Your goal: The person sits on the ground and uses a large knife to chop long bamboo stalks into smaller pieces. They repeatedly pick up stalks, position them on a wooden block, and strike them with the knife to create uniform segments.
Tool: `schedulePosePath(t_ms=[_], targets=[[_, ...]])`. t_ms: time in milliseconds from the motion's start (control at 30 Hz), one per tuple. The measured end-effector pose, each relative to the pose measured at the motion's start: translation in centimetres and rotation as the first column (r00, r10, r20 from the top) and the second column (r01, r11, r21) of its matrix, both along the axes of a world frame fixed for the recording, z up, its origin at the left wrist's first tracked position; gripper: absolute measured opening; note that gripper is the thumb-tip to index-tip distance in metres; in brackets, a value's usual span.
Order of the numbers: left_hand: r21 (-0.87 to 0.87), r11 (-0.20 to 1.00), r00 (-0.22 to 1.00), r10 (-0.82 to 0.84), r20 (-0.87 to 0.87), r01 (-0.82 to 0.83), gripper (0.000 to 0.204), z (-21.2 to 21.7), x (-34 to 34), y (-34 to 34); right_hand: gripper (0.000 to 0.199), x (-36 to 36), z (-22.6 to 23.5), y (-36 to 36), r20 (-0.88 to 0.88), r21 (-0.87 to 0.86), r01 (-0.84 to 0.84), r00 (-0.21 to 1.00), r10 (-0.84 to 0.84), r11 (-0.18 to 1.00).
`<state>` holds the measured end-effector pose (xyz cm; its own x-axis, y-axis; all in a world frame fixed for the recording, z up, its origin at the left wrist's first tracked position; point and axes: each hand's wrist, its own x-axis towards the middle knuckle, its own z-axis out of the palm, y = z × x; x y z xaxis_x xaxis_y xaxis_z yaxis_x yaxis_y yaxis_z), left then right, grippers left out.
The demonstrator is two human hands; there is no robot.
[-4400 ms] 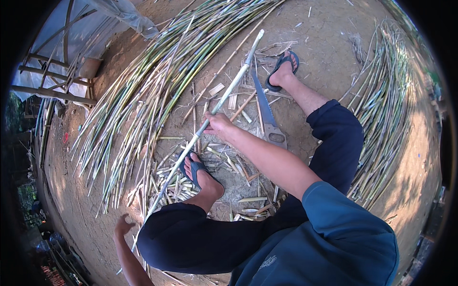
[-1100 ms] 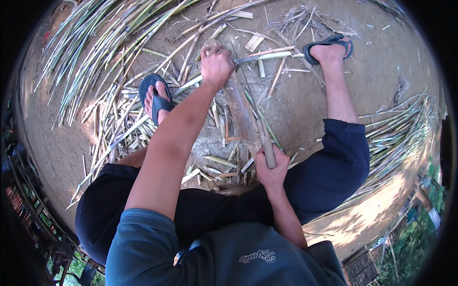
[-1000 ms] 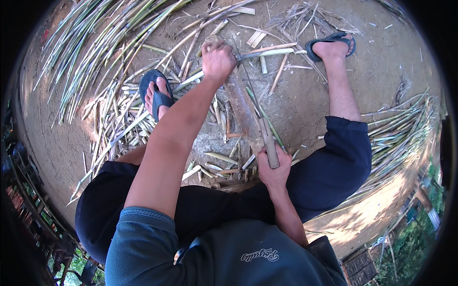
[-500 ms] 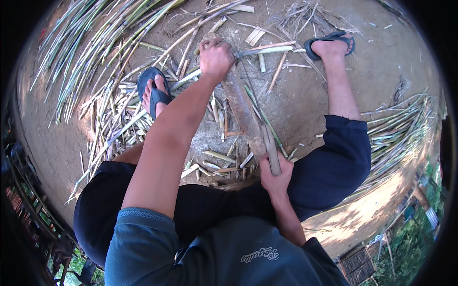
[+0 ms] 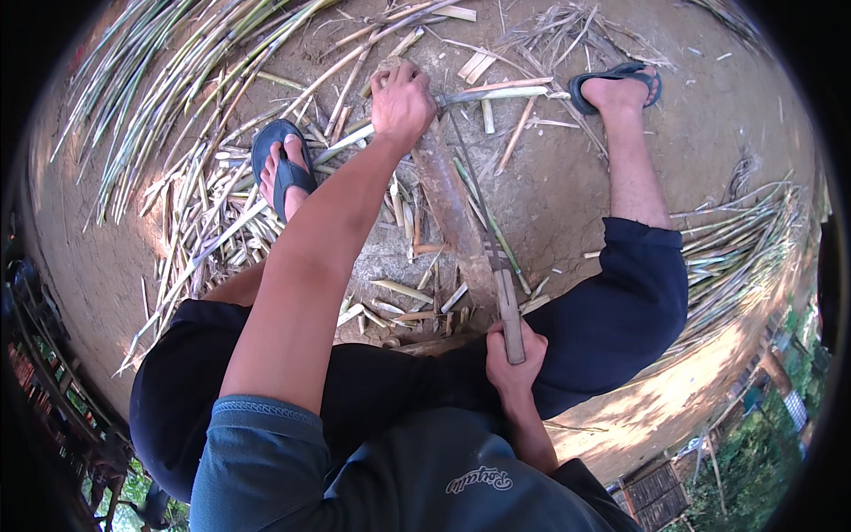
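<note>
My left hand [image 5: 403, 108] is closed over a pale cane stalk [image 5: 487, 94] at the far end of a thick log [image 5: 448, 191]. The stalk lies across the log and sticks out to the right of the hand. In my right hand [image 5: 520, 362], near my lap, is the flat wooden handle [image 5: 510, 310] of a tool with a long, narrow, dark blade [image 5: 476, 191]. The blade runs along the log's right side, its far end at the stalk beside my left hand. I cannot make out any teeth.
Cut cane pieces [image 5: 208, 208] are heaped beside my left sandal [image 5: 282, 164]. Long stalks [image 5: 186, 80] lie at the far left, with another bundle [image 5: 745, 248] at the right. Dry leaf scraps [image 5: 567, 31] lie near my right sandal [image 5: 612, 84].
My right hand has drawn the tool toward my body, and its handle now sits closer to my lap. My left hand has stayed in place on the stalk.
</note>
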<state>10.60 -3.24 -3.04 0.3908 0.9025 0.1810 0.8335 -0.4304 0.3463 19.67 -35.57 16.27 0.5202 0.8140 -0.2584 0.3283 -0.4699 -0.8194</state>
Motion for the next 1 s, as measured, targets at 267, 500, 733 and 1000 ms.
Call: schedulePosePath(t_ms=[267,500,733,1000], targets=[[-0.024,0.996,0.993,0.089,0.077,-0.087,0.023,-0.2,0.6,0.1,0.012,0.2,-6.6,9.9,-0.034,0.078,-0.044,0.998,0.047,0.996],[0.028,0.994,0.992,0.099,0.081,-0.101,0.019,-0.5,-0.1,0.1,0.007,0.2,-0.3,1.2,0.031,0.007,-0.073,0.997,0.073,0.997],[0.011,0.995,0.991,0.100,0.091,-0.102,0.024,-0.9,-0.1,-0.4,0.007,0.3,-2.1,3.9,-0.005,-0.047,-0.066,0.998,0.066,0.997],[-0.048,0.995,0.990,0.093,0.108,-0.088,0.025,0.1,1.2,0.1,0.013,1.9,-5.7,7.8,-0.028,-0.053,-0.090,0.996,0.089,0.995]])
